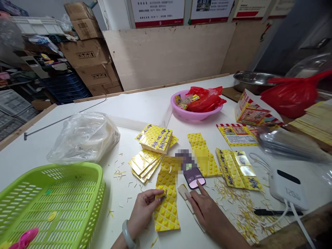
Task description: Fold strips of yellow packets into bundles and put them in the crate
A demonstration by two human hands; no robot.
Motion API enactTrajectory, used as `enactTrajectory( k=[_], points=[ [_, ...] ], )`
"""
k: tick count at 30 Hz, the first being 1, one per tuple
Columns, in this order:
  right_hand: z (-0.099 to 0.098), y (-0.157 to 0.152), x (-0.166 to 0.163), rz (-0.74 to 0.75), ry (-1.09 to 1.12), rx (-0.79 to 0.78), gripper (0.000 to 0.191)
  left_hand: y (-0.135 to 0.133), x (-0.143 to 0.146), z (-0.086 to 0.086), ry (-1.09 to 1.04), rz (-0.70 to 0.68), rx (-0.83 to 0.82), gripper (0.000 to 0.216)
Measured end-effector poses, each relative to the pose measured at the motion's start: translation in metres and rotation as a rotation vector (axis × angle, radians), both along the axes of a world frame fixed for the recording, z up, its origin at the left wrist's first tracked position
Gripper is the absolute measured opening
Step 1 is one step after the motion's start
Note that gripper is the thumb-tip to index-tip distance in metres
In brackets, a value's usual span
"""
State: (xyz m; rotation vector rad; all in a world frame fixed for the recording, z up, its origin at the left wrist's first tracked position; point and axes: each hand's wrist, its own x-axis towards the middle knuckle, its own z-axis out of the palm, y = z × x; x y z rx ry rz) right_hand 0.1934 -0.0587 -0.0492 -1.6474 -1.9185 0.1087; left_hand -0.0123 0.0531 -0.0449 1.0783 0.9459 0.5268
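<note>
My left hand pinches the left edge of a yellow printed card sheet with a waffle pattern. A small dark, thin thing shows at its fingertips, too small to name. My right hand has its index finger stretched onto the lit screen of a phone; its thumb and other fingers grip a pale folded card strip. Beyond the hands lie a stack of yellow cards and a fanned pile of shiny yellow cards. Another yellow sheet lies behind the phone, partly blurred out.
A green basket stands at left, near a clear plastic bag. A pink basin holds red plastic. At right are folded yellow cards, scattered thin scraps, a white power bank with cables and a black pen.
</note>
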Motion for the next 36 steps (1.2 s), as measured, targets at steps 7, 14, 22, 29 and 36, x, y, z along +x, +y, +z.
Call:
enactTrajectory(
  k=[7,14,22,29,36],
  points=[
    [0.004,0.0,0.0,-0.002,-0.02,-0.003,0.019,-0.004,-0.001,0.0,-0.094,-0.215,0.055,0.034],
    [0.002,0.0,0.001,-0.028,-0.003,-0.006,0.019,-0.016,0.004,0.0,-0.145,-0.318,0.001,0.058],
    [0.003,0.0,0.001,-0.031,-0.034,0.014,0.02,-0.021,0.009,-0.004,-0.143,-0.303,0.051,0.063],
    [0.001,0.0,0.0,-0.034,-0.073,0.045,0.021,-0.021,0.006,-0.015,0.023,-0.221,0.24,0.051],
    [0.008,-0.001,0.002,-0.023,-0.019,0.1,0.023,-0.022,0.008,-0.009,-0.084,-0.181,0.127,0.065]
  ],
)
